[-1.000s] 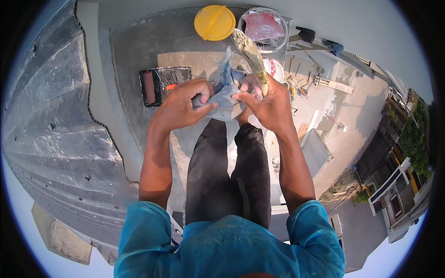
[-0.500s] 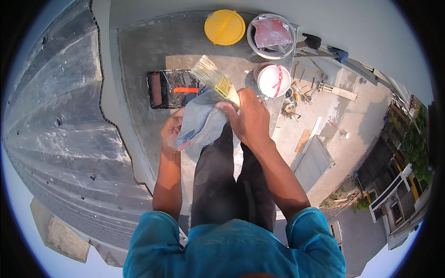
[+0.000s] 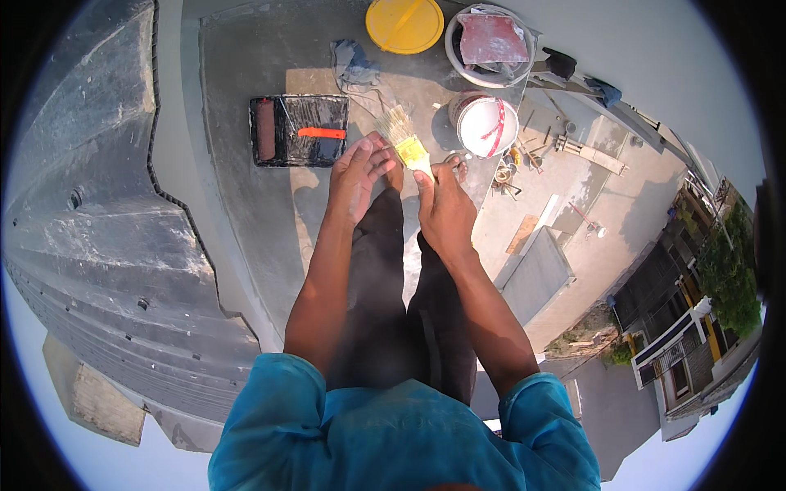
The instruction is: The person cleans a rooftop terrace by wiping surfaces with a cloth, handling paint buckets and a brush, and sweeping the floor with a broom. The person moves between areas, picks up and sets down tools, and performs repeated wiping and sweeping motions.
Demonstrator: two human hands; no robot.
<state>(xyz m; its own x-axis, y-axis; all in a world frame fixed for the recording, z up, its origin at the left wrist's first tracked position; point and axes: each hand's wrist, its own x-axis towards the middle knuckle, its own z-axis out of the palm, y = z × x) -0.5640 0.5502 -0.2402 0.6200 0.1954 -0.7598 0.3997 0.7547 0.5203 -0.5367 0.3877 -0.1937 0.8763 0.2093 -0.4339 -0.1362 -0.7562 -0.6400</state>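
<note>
The right hand (image 3: pixel 444 214) grips a yellow-handled paintbrush (image 3: pixel 407 143) just right of the black roller tray (image 3: pixel 299 131), beside the open, empty left hand (image 3: pixel 357 176).

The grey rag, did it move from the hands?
Yes. The grey rag left the hands and now lies on the slab beyond the paint tray, near the yellow lid.

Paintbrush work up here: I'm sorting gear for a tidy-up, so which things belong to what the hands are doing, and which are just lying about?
In hand:
- paintbrush, held by the right hand
- left hand, open beside the bristles

Lying about:
- black roller tray with roller
- grey rag
- yellow lid
- white bucket
- larger tub
- scattered tools below
</note>
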